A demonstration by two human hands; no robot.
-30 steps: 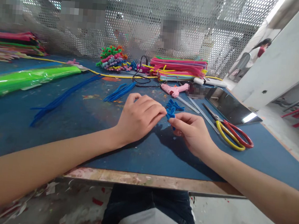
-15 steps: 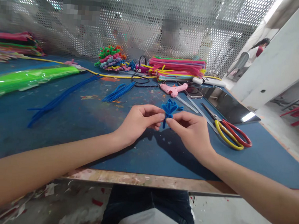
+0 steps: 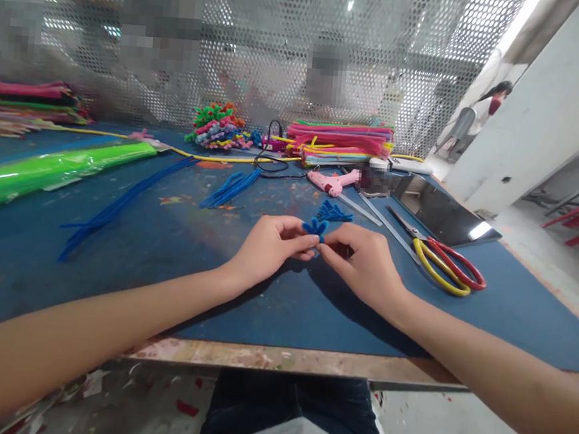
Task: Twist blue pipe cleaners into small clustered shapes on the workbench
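Note:
Between my two hands is a small blue pipe-cleaner flower, its looped petals pointing up above the fingertips. My left hand pinches it from the left with thumb and fingers. From the other side my right hand grips its base, thumb and forefinger pressed together. The fingers hide the flower's lower part. Just behind it on the table lie short blue pipe-cleaner pieces. A pink glue gun rests beyond them. To the right of my right hand lie scissors with one yellow and one red handle.
Blue pipe cleaners lie on the left, near a green plastic-wrapped bundle. Colourful pipe-cleaner bundles stand along the perforated metal screen. A black glossy panel lies back right. A person is beyond the table.
The flower has come lower and tilted, its stem now hidden by my fingers. Both hands have shifted slightly down with it. The view has tipped up a little.

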